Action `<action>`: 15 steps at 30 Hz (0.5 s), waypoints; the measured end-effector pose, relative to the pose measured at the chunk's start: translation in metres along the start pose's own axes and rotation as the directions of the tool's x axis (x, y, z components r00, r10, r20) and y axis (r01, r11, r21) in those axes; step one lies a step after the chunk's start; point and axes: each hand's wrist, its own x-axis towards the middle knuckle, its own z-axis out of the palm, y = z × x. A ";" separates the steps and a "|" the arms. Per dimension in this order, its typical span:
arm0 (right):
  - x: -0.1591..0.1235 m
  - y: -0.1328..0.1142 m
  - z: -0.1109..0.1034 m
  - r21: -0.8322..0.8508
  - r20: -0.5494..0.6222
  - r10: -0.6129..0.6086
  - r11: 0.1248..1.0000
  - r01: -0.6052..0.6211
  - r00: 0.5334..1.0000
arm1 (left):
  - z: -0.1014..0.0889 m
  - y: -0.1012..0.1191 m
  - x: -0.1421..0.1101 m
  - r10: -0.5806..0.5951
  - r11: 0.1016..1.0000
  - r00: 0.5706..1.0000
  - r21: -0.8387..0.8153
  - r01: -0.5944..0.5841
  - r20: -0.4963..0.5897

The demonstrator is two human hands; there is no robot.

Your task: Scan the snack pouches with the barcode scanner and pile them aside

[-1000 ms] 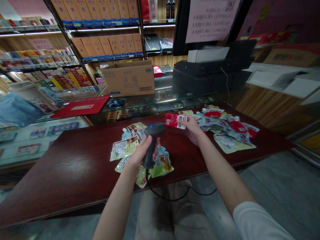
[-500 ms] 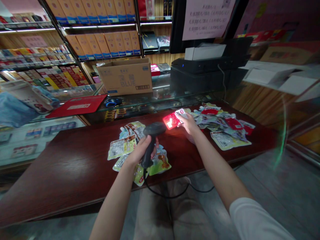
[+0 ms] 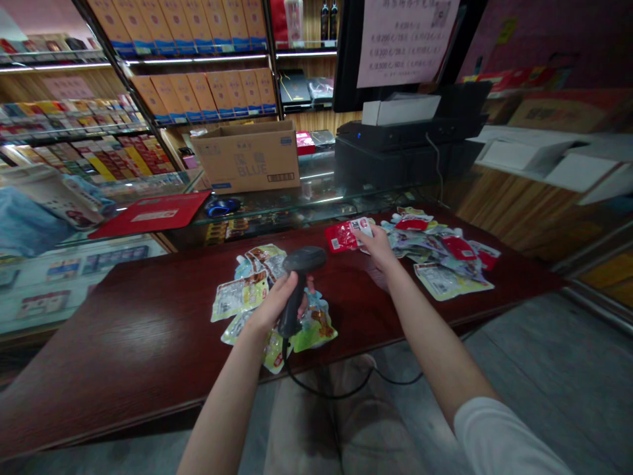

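Your left hand (image 3: 274, 302) is wrapped around the scanner (image 3: 304, 259) above the surface's (image 3: 148, 323) near edge, hiding part of the pouches (image 3: 241, 295) beneath. Your right hand (image 3: 379, 247), apart from it, pinches the red packet (image 3: 341, 237) toward the far edge, fingers covering one end; its small print is unreadable. The overlapping heap (image 3: 459, 248) lies rightward. A carton (image 3: 247, 165) stands beyond; the monitor (image 3: 346, 59) is cut off above.

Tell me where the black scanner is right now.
In the head view, the black scanner is just left of centre, in the left hand, by the left packet pile, with the red packet to its right.
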 end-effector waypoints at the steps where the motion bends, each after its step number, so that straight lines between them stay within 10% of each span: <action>1: 0.002 -0.003 -0.006 -0.049 -0.041 -0.032 0.998 0.030 0.999 | -0.001 -0.001 0.000 0.004 1.000 1.000 0.000 -0.004 -0.005; 9: 0.035 -0.059 -0.099 -0.657 -0.365 -0.456 0.744 0.123 0.812 | -0.004 -0.005 0.001 -0.015 1.000 1.000 -0.003 0.015 -0.015; 15: 0.055 -0.056 -0.159 -0.724 -0.453 -0.234 0.659 -0.202 0.860 | -0.001 -0.002 0.001 0.006 1.000 1.000 0.009 -0.006 0.001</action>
